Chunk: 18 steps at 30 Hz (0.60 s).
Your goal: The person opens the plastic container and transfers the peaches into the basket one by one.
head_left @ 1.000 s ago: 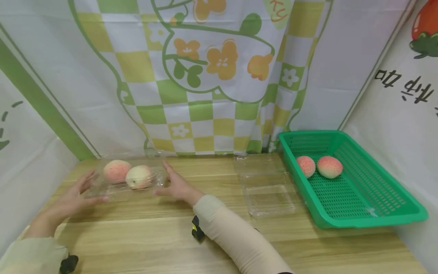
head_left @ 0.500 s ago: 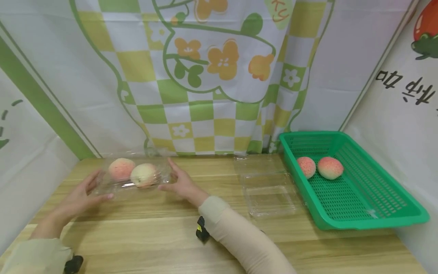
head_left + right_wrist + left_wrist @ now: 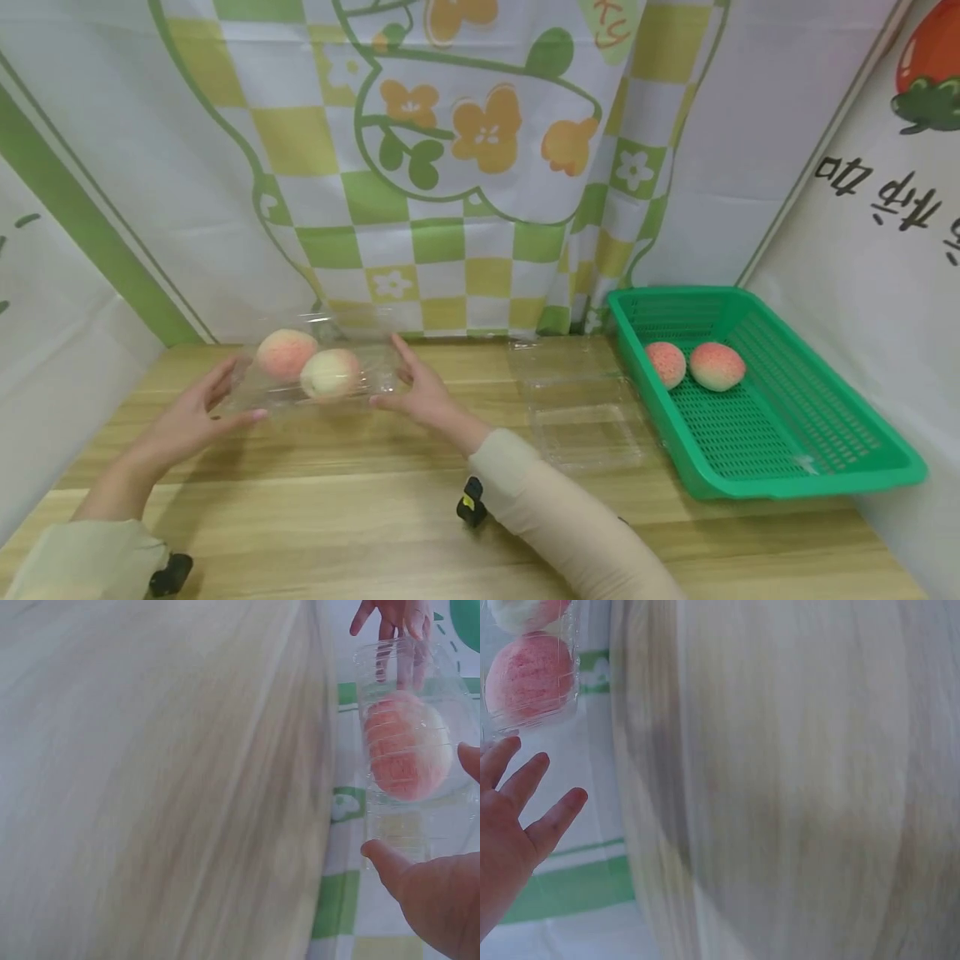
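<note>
Clear container: held up between the left hand (image 3: 183,429) and right hand (image 3: 431,404), at the left part of the wooden table (image 3: 337,517), in front of the checked curtain (image 3: 442,250); point on its bare end wall (image 3: 381,367).
Long axis: side to side, running from one palm to the other; no strong tilt seen.
Left grip: clamped on the container's left end, thumb along the near side, fingers at the end and behind; the left wrist view shows fingertips spread at the end wall.
Right grip: clamped on the opposite end, thumb near side, index finger reaching along the far side.
Height: base appears clear of the tabletop; size of the gap cannot be told.
Peaches inside: reddish peach (image 3: 287,355) toward the left hand and set farther back; pale peach (image 3: 331,373) toward the right hand and nearer the person.
Lid: cannot tell whether fastened.
Second container: transparent, on the table, apparently opened out (image 3: 588,437); well to the right, right hand nearer.
Green basket: (image 3: 825,482) beyond that, holding a left basket peach (image 3: 666,364) and right basket peach (image 3: 717,367).
Key relation (judged): axis in line with both palms, so each hand governs one end; uneven height would likely roll the fruit.
</note>
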Tool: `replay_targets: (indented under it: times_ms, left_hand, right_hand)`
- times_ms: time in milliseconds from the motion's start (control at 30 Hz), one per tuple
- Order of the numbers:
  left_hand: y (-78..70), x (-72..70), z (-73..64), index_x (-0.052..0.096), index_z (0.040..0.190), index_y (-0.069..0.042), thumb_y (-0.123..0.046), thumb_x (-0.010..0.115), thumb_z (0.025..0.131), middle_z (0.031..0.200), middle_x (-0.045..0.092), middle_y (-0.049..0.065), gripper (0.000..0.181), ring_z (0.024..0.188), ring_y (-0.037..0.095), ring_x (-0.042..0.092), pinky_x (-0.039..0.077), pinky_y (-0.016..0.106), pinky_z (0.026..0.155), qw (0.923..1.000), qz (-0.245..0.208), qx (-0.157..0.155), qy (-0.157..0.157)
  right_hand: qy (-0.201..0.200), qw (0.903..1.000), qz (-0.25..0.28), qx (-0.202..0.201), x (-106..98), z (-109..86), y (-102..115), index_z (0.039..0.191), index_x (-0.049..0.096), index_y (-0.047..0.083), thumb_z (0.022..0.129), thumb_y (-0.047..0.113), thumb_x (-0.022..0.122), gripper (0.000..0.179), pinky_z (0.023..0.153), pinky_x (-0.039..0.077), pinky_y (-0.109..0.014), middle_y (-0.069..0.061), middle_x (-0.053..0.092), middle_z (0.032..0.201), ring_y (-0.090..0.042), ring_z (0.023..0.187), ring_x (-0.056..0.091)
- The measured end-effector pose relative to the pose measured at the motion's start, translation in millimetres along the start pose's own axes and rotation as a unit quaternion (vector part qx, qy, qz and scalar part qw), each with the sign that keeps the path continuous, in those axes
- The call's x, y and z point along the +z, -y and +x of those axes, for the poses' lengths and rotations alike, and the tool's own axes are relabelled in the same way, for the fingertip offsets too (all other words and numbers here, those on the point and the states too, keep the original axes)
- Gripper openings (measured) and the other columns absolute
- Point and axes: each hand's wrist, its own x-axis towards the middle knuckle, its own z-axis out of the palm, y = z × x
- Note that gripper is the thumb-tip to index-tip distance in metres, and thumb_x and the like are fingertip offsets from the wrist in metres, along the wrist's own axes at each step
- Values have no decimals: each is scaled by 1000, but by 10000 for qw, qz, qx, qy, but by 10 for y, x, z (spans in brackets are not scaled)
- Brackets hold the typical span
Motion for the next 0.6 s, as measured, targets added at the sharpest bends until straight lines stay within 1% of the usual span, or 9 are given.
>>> replay_targets:
  times_ms: [133, 333, 467, 600]
  left_hand:
    - [-133, 69, 32, -9, 159, -13, -30, 64, 97, 164, 1, 26, 97, 142, 59, 15, 29, 78, 99, 9997, 97, 180, 111]
    - [-347, 222, 80, -5, 159, -7, -32, 66, 96, 162, 6, 30, 98, 143, 58, 18, 29, 77, 100, 9994, 63, 319, 143]
    - [-497, 324, 105, -2, 159, -6, -34, 68, 94, 162, 8, 29, 99, 143, 57, 19, 30, 77, 100, 9989, 67, 401, 226]
    - [-617, 422, 109, 2, 159, -4, -34, 69, 93, 161, 13, 30, 99, 143, 57, 21, 30, 76, 101, 9982, 130, 509, 280]
  right_hand:
    - [-18, 10000, 89, 36, -156, -113, 5, 160, 12, 29, 83, 7, 77, 103, 114, 37, -48, -5, 18, 166, -42, 144, 34]
    - [-144, 9996, 230, 49, -357, -288, -32, 160, 14, 28, 82, 3, 76, 103, 115, 34, -48, -7, 18, 166, -43, 144, 34]
    - [-178, 9996, 198, 46, -497, -443, -58, 160, 12, 28, 82, 2, 75, 103, 117, 32, -48, -8, 17, 166, -42, 145, 33]
    - [-222, 9995, 133, 207, -610, -617, -73, 159, 12, 30, 83, 5, 75, 102, 117, 31, -49, -5, 15, 166, -42, 146, 31]
